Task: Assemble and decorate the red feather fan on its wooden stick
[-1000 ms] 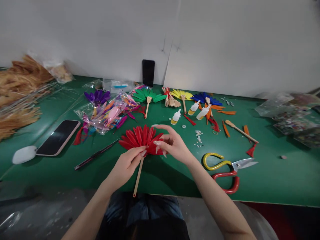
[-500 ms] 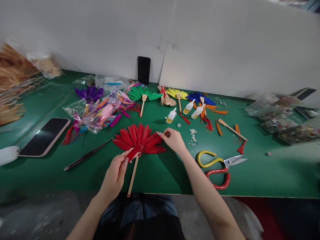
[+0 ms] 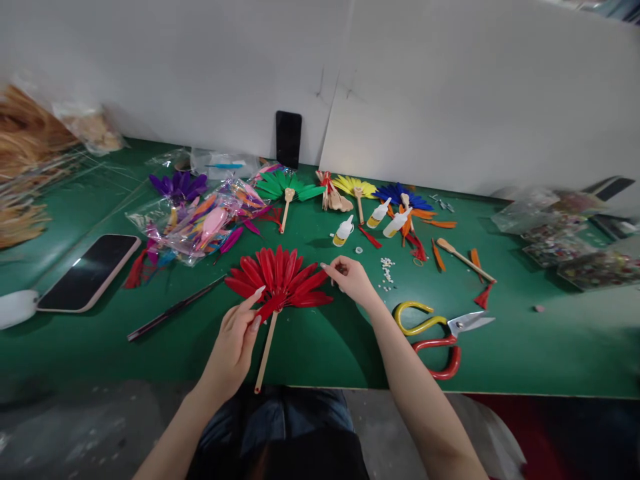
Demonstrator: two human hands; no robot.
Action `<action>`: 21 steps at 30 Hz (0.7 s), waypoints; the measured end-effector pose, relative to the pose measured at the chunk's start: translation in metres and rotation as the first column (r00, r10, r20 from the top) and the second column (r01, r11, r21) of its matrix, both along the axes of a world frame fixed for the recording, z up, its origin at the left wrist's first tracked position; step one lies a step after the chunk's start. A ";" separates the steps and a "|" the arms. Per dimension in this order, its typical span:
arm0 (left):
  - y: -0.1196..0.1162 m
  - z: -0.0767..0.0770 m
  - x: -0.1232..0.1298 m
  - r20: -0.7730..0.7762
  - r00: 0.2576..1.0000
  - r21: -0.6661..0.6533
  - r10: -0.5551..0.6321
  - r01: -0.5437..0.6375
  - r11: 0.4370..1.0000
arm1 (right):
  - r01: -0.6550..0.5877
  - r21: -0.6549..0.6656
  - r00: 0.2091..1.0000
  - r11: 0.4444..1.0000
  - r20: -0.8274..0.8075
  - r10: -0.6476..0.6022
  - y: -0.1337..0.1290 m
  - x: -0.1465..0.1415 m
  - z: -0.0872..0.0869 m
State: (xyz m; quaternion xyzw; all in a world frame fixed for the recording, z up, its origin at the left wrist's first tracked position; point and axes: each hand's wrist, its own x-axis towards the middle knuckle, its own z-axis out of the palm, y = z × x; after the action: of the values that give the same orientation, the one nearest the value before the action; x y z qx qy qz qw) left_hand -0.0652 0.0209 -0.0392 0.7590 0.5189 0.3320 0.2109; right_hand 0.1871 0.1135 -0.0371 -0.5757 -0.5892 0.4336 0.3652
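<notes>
A red feather fan (image 3: pixel 280 273) lies spread on the green table, its thin wooden handle (image 3: pixel 267 353) pointing toward me. At the fan's lower left, my left hand (image 3: pixel 239 333) holds a red feather (image 3: pixel 269 309) near the handle's top, with the index finger lifted and extended. My right hand (image 3: pixel 350 277) pinches the tip of a feather at the fan's right side between thumb and index finger. Small white beads (image 3: pixel 387 270) lie just to the right of that hand.
Large scissors (image 3: pixel 440 333) lie right of my right forearm. Three glue bottles (image 3: pixel 343 231) stand behind the fan. Green (image 3: pixel 287 187), yellow (image 3: pixel 355 187) and blue (image 3: pixel 404 195) fans lie farther back. Left are tweezers (image 3: pixel 175 310), a phone (image 3: pixel 90 273) and bagged feathers (image 3: pixel 200 223).
The index finger of my left hand has lifted off the red feather and stretched out. My right hand has shifted slightly to the right.
</notes>
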 end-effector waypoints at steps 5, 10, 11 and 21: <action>-0.001 0.001 0.001 -0.152 0.987 0.073 -0.044 0.055 0.996 | -0.022 -0.040 1.000 0.999 0.000 0.022 -0.003 0.005 0.003; -0.001 0.000 0.002 -0.124 0.992 0.107 -0.001 0.014 0.994 | -0.031 -0.052 0.999 0.998 0.018 0.032 -0.006 0.007 0.007; -0.001 0.000 0.002 -0.118 0.993 0.103 0.012 0.000 0.995 | -0.034 -0.056 0.999 0.998 0.026 0.035 -0.006 0.008 0.007; 0.000 -0.001 0.002 -0.216 0.970 0.096 -0.114 0.137 0.986 | -0.059 -0.100 0.991 0.993 0.117 0.071 -0.007 0.011 0.008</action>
State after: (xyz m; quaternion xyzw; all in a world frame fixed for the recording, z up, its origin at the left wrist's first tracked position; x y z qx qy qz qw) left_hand -0.0634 0.0211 -0.0397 0.8315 0.4702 0.2639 0.1334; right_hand 0.1981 0.1060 -0.0293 -0.5982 -0.6070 0.4377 0.2866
